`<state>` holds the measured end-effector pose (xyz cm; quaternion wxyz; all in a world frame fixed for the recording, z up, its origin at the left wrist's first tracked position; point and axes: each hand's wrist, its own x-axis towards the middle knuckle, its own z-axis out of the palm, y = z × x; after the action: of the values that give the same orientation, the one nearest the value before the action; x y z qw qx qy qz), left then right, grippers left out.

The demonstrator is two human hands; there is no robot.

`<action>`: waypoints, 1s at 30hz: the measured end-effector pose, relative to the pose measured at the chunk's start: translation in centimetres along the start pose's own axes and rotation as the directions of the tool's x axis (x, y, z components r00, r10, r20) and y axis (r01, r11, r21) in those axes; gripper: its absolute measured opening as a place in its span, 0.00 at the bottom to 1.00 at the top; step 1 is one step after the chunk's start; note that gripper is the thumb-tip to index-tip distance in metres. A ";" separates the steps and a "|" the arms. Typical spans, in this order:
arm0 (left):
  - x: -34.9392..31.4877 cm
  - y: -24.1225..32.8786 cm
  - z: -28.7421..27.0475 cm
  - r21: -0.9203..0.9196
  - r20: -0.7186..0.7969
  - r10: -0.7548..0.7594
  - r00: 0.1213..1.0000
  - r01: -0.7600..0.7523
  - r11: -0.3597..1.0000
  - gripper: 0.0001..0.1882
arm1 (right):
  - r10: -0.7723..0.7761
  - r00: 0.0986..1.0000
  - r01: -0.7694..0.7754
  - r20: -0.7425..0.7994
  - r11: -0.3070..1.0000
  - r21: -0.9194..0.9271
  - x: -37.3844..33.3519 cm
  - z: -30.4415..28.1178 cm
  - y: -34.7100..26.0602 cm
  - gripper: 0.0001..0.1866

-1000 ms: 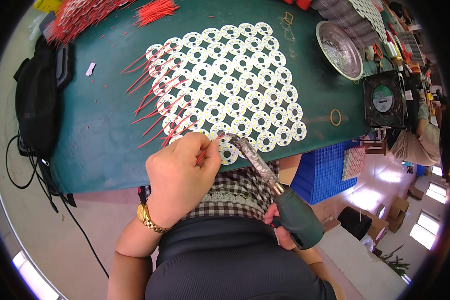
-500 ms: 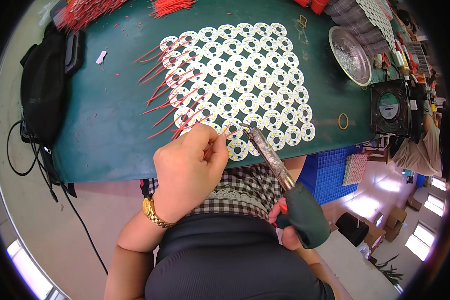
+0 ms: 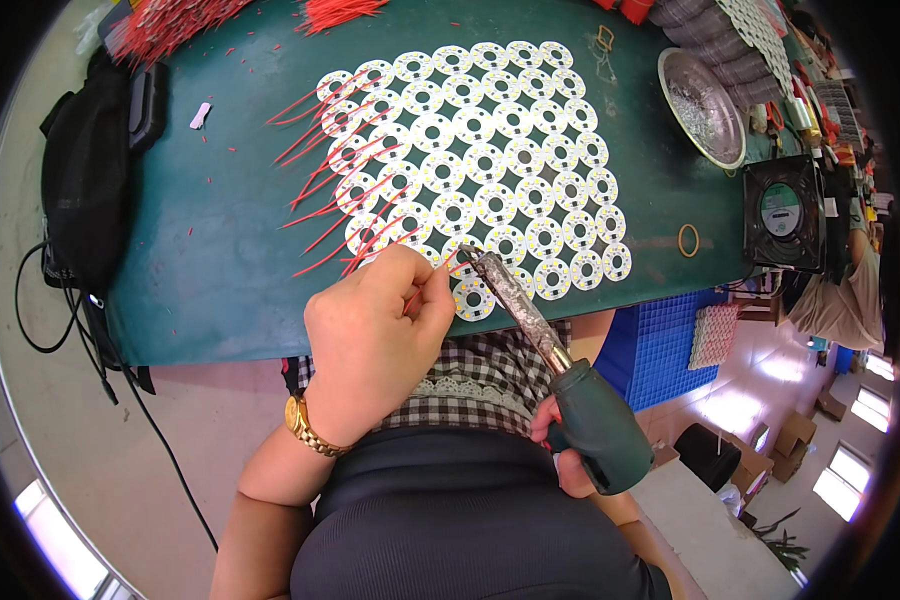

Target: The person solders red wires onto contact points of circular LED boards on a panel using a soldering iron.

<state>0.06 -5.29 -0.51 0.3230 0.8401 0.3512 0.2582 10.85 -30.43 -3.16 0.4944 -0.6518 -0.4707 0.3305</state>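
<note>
Your left hand (image 3: 375, 340) pinched a thin red wire (image 3: 422, 292) over the round white circuit discs (image 3: 470, 150) on the green bench (image 3: 220, 250), while your right hand (image 3: 560, 455) gripped the dark-green-handled soldering iron (image 3: 560, 370).

Head camera, looking steeply down from my own eye level.

I see a single fisheye view facing down and forward over my torso onto the green work mat (image 3: 220, 250), close to my hands, with edges bending toward a dark rim.

Left hand (image 3: 375, 345) pinched forward; right hand (image 3: 562, 455) clenched low, near the torso.
</note>
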 end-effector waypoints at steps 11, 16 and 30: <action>0.4 0.2 -0.7 -0.002 0.035 -0.051 0.998 0.051 0.999 0.10 | 0.171 0.984 -0.157 0.040 0.958 -0.240 0.7 -0.8 -1.8 0.24; 0.6 0.3 -0.7 0.004 0.056 -0.060 0.997 0.060 0.998 0.09 | -0.102 0.976 0.103 -0.190 0.995 -0.007 1.1 0.4 -1.4 0.31; 1.3 0.3 -3.0 0.137 0.386 0.348 0.854 -0.426 0.894 0.33 | 0.187 0.850 -0.122 -0.492 0.979 0.161 2.1 -2.2 -3.7 0.26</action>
<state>-1.00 -3.40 2.00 0.2276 0.9561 0.1365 0.1241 12.48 -28.96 1.12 0.6115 -0.7191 -0.2497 0.2157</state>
